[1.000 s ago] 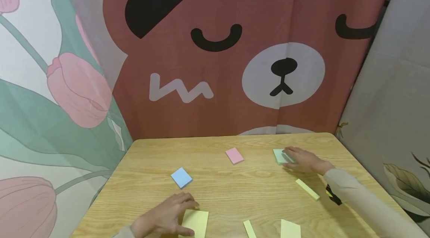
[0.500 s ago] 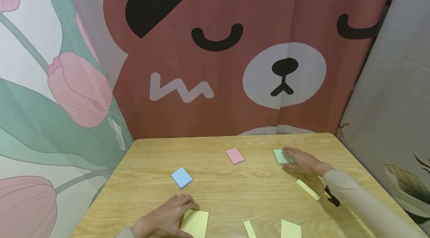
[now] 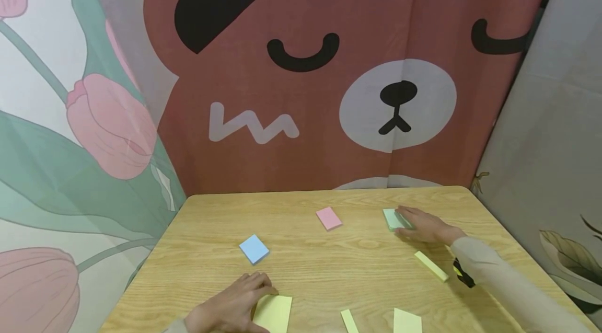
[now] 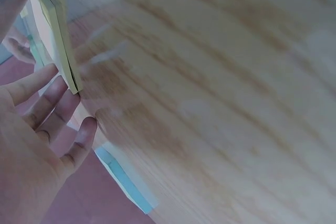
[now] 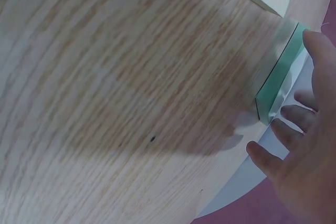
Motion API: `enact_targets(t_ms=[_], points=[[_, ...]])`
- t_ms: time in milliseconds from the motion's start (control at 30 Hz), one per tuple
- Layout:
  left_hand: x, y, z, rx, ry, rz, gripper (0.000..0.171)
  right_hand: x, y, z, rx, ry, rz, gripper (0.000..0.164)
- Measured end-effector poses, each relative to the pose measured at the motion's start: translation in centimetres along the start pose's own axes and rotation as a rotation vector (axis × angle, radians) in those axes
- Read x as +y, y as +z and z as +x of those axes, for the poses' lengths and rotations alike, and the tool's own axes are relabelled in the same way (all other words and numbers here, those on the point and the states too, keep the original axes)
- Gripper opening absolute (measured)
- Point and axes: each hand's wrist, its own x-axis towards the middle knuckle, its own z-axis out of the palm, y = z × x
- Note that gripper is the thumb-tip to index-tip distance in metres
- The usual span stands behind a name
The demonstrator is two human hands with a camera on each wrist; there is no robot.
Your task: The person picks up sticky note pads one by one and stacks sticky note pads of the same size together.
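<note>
Note pads [image 3: 407,321], seven, on one counter [image 3: 338,265]: one pink pad [image 3: 329,218], one blue pad [image 3: 254,249], one green pad [image 3: 391,220], two wide yellow pads [image 3: 275,314], two yellow strips [image 3: 431,266]. Left grip [image 3: 235,301] relaxed, spread over the left wide one; right grip [image 3: 429,226] likewise, green pad.

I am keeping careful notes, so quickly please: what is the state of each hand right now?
Left hand: closed, holding the leftmost yellow pad at its edges.
Right hand: closed, holding the green pad at its edges.
</note>
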Motion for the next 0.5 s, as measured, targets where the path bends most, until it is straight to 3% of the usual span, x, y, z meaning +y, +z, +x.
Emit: enact_targets(t_ms=[500], points=[[0.00, 0.01, 0.03, -0.036, -0.019, 0.012, 0.076, 0.72, 0.36, 0.43, -0.006, -0.020, -0.026, 0.063]])
